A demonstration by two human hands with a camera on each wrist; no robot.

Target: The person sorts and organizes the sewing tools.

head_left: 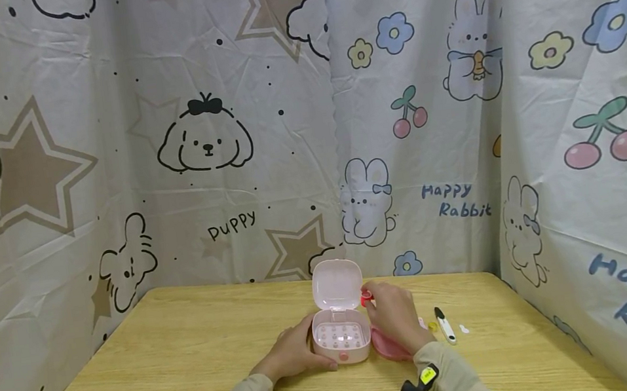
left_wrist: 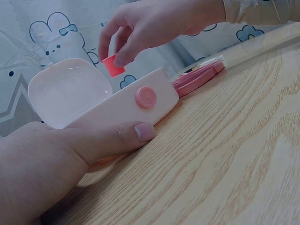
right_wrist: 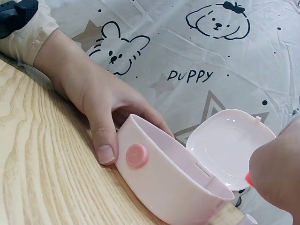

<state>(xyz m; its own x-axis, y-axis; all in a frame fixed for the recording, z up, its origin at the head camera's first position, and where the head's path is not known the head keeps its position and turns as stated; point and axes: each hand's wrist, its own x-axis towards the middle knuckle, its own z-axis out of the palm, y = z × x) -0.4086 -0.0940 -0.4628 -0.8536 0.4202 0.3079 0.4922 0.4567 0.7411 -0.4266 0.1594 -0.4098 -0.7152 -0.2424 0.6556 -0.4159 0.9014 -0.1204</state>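
Observation:
A pale pink plastic box (head_left: 358, 353) stands on the table with its hinged lid (head_left: 338, 285) raised at the back. On its front wall is a round, darker pink button (left_wrist: 146, 97), and small round shapes in rows show inside. My left hand (head_left: 293, 353) grips the box's left side, thumb along the front and fingers behind. Just right of the lid, my right hand (head_left: 394, 313) pinches a small red cup-shaped piece (left_wrist: 113, 66) above the box's level. In the right wrist view that hand hides most of the red piece.
A dark pink curved piece (head_left: 390, 347) lies right of the box, partly under my right forearm. Farther right are a small yellow item (head_left: 432, 326), a slim black-and-white tool (head_left: 445, 325) and a little white piece (head_left: 464, 329). Printed curtains hang around the wooden table (head_left: 190, 344).

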